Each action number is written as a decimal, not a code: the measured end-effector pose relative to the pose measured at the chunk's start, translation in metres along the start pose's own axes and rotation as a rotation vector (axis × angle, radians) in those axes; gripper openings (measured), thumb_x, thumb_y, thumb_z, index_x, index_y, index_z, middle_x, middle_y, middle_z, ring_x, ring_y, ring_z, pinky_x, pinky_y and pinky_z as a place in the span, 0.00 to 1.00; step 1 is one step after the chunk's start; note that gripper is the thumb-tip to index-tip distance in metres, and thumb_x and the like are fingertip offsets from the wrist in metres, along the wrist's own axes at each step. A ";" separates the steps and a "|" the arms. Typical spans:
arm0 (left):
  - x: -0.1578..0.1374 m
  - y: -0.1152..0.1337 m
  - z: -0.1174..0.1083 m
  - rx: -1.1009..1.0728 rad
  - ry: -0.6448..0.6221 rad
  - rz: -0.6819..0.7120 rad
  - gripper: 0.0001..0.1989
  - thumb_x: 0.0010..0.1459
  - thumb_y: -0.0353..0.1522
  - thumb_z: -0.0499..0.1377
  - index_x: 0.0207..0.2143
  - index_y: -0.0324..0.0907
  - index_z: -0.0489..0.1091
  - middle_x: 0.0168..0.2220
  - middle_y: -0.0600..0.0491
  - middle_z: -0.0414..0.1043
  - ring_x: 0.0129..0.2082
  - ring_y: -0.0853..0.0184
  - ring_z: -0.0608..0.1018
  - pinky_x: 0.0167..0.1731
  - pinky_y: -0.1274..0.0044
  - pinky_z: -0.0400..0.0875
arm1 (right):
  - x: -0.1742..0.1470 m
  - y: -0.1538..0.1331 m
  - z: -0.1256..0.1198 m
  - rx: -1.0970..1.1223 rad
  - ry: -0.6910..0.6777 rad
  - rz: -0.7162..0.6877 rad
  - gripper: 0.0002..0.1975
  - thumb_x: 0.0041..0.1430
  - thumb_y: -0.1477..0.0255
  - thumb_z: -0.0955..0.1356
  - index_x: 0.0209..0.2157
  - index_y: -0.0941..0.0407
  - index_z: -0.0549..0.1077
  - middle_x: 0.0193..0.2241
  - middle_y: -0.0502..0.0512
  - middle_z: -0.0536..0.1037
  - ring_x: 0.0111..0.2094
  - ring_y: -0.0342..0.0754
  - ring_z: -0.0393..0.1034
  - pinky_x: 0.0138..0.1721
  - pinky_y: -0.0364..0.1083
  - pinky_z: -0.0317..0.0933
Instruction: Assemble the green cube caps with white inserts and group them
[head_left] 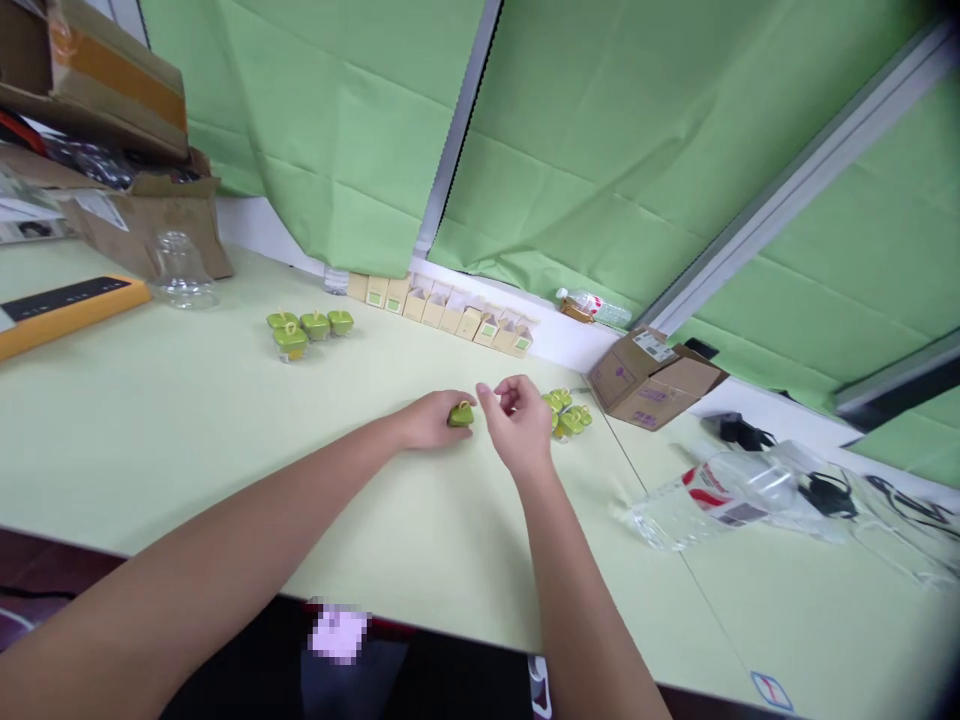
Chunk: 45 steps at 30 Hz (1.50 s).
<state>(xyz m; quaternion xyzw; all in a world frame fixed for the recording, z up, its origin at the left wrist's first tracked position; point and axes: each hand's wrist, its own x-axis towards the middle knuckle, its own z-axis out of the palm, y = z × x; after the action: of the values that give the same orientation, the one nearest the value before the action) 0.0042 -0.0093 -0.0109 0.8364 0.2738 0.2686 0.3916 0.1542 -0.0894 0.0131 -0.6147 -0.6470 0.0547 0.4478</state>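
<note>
My left hand [435, 420] is closed around a small green-lidded container [460, 414] with a pale loop on top, held low over the table. To its right, my right hand [521, 425] has its fingers loosely curled and its thumb apart from them. I see nothing between them. Just beyond it stands a cluster of several similar green-lidded containers [574, 420], partly hidden by that hand. Another group of green-lidded containers [290, 340] with clear bases sits farther left on the table.
A row of small beige boxes [450, 312] lines the back of the pale table [225, 430]. A cardboard box [649, 380] and a large clear bottle [712, 500] stand at right. Left are a glass jar [182, 275], a yellow-orange power strip [75, 308] and stacked cartons [142, 215].
</note>
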 end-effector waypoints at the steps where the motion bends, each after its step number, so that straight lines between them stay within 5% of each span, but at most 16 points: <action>1: -0.001 -0.002 0.000 0.007 0.008 0.005 0.22 0.53 0.38 0.60 0.50 0.42 0.70 0.46 0.50 0.76 0.45 0.60 0.76 0.47 0.71 0.70 | -0.023 -0.010 0.002 0.006 -0.160 -0.039 0.22 0.59 0.51 0.64 0.40 0.54 0.76 0.29 0.57 0.76 0.31 0.52 0.71 0.34 0.51 0.67; 5: 0.001 -0.012 -0.002 0.042 0.044 0.004 0.26 0.51 0.42 0.63 0.53 0.45 0.69 0.52 0.50 0.73 0.49 0.59 0.75 0.50 0.71 0.68 | -0.154 -0.048 0.041 -0.023 -0.755 -0.127 0.23 0.62 0.47 0.56 0.47 0.37 0.74 0.35 0.51 0.79 0.33 0.54 0.74 0.31 0.54 0.69; 7: 0.001 -0.014 -0.003 0.065 0.043 0.000 0.26 0.51 0.42 0.63 0.53 0.46 0.69 0.51 0.51 0.73 0.49 0.59 0.75 0.50 0.71 0.68 | -0.208 -0.054 0.067 -0.039 -0.840 -0.124 0.20 0.59 0.48 0.60 0.49 0.35 0.73 0.36 0.49 0.80 0.33 0.54 0.76 0.30 0.55 0.69; 10: 0.002 -0.014 -0.004 0.080 0.038 0.003 0.26 0.51 0.42 0.62 0.52 0.46 0.69 0.50 0.51 0.73 0.49 0.59 0.75 0.49 0.72 0.68 | -0.246 -0.038 0.098 -0.127 -0.917 -0.047 0.27 0.59 0.54 0.63 0.57 0.48 0.70 0.39 0.61 0.81 0.37 0.62 0.77 0.34 0.60 0.70; 13: 0.001 -0.013 -0.004 0.078 0.023 0.002 0.25 0.51 0.42 0.62 0.52 0.46 0.69 0.51 0.51 0.73 0.49 0.60 0.75 0.48 0.72 0.68 | -0.252 -0.006 0.115 -0.215 -0.957 0.099 0.28 0.60 0.55 0.63 0.59 0.50 0.68 0.53 0.64 0.75 0.53 0.66 0.70 0.52 0.64 0.64; 16: 0.001 -0.012 -0.004 0.072 0.025 -0.002 0.25 0.51 0.42 0.62 0.52 0.46 0.69 0.51 0.52 0.73 0.49 0.60 0.75 0.49 0.72 0.68 | -0.253 0.014 0.122 -0.187 -0.953 0.106 0.27 0.63 0.54 0.61 0.61 0.47 0.66 0.58 0.59 0.72 0.59 0.64 0.65 0.60 0.64 0.56; 31: 0.001 -0.013 -0.005 0.084 0.024 0.011 0.24 0.52 0.42 0.62 0.52 0.46 0.69 0.49 0.52 0.73 0.47 0.61 0.75 0.47 0.73 0.68 | -0.257 0.005 0.113 -0.074 -0.973 0.082 0.23 0.61 0.54 0.63 0.56 0.42 0.71 0.51 0.53 0.78 0.54 0.61 0.71 0.56 0.58 0.64; 45: 0.000 -0.012 -0.005 0.078 0.021 0.001 0.24 0.52 0.42 0.62 0.51 0.46 0.69 0.48 0.52 0.74 0.46 0.61 0.75 0.46 0.73 0.68 | -0.253 0.026 0.117 -0.138 -0.954 0.156 0.24 0.65 0.56 0.61 0.59 0.45 0.68 0.61 0.55 0.69 0.61 0.59 0.63 0.59 0.58 0.59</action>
<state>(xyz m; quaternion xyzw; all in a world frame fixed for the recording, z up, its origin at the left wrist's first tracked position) -0.0021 -0.0003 -0.0174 0.8481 0.2878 0.2667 0.3559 0.0583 -0.2407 -0.2018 -0.5961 -0.7341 0.3207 0.0544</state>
